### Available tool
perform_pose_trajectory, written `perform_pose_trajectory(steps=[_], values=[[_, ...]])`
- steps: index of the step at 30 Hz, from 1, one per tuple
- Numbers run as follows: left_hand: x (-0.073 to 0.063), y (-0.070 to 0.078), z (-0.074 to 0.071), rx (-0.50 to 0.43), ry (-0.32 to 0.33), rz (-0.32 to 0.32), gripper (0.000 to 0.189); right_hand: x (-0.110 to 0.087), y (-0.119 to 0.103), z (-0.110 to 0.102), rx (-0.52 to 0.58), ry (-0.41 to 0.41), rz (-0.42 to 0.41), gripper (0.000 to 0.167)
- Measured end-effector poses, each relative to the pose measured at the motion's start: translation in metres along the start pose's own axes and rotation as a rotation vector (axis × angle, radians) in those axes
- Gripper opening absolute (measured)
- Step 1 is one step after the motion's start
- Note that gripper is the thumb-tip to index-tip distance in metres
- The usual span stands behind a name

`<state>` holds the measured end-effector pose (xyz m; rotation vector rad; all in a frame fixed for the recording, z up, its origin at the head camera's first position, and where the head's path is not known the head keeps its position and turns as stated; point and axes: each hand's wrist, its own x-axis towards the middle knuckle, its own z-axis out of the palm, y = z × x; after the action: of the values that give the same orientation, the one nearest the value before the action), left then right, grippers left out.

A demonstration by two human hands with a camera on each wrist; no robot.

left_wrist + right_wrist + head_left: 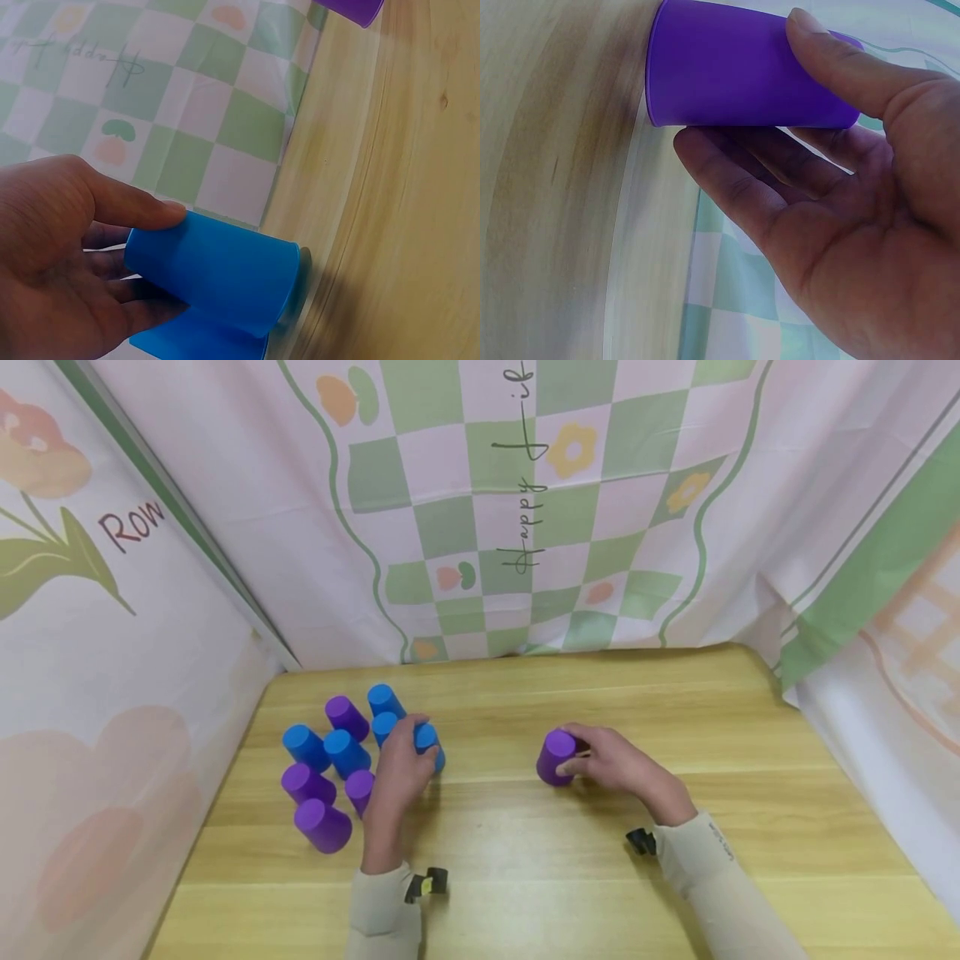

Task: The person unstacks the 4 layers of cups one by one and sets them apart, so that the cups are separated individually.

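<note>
An upside-down blue cup [431,747] stands at the right side of the cup group, and my left hand [399,777] grips it. In the left wrist view the thumb lies along this blue cup [217,274] near its narrow end, with fingers on the opposite side. Apart from the group, my right hand [622,764] holds an upside-down purple cup [553,762]. Up close in the right wrist view, the thumb presses one side of that purple cup [727,67] and the fingers [735,180] lie along the other. Its rim appears at or very near the tabletop.
Several inverted cups stand left of and behind my left hand, among them a blue cup [306,747] and a purple cup [324,825]. My forearm partly covers another purple cup [359,789]. Beyond the wooden table [510,868] hangs a checkered curtain [502,527].
</note>
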<state>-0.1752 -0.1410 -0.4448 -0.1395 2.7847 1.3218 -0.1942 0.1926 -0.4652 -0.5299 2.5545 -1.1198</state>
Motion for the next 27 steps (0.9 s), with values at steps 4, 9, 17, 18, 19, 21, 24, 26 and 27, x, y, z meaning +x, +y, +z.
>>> perform_pose_trajectory(steps=[4, 9, 17, 18, 19, 21, 24, 26, 27], values=[[0.0001, -0.0008, -0.0006, -0.001, 0.001, -0.011, 0.052, 0.0001, 0.0004, 0.0004, 0.005, -0.001, 0.007, 0.042], [0.0, -0.0016, -0.001, -0.004, 0.006, -0.01, 0.054, -0.0006, -0.0005, 0.0002, 0.001, 0.002, 0.007, 0.042], [0.0, -0.0052, -0.0011, 0.001, 0.007, -0.016, 0.053, -0.0009, -0.0006, 0.0006, 0.01, -0.004, 0.006, 0.041], [0.0, -0.0054, -0.0011, 0.004, 0.005, -0.017, 0.053, -0.0007, -0.0005, 0.0006, 0.008, -0.005, 0.006, 0.041], [0.0001, -0.0054, -0.0012, 0.004, 0.003, -0.022, 0.053, -0.0005, -0.0003, 0.0007, 0.006, -0.005, 0.006, 0.041], [-0.0001, -0.0055, -0.0015, 0.007, 0.005, -0.022, 0.054, -0.0001, -0.0001, 0.0009, 0.005, -0.004, 0.009, 0.041], [-0.0001, -0.0056, -0.0023, 0.014, 0.01, -0.018, 0.054, 0.0001, 0.0001, 0.0014, 0.004, -0.004, 0.008, 0.041], [0.0001, -0.0058, -0.0026, 0.019, 0.012, -0.023, 0.054, 0.0, 0.0001, 0.0017, 0.009, -0.001, 0.017, 0.041], [0.0001, -0.0058, -0.0028, 0.02, 0.013, -0.025, 0.055, -0.0002, 0.0, 0.0017, 0.012, -0.001, 0.019, 0.041]])
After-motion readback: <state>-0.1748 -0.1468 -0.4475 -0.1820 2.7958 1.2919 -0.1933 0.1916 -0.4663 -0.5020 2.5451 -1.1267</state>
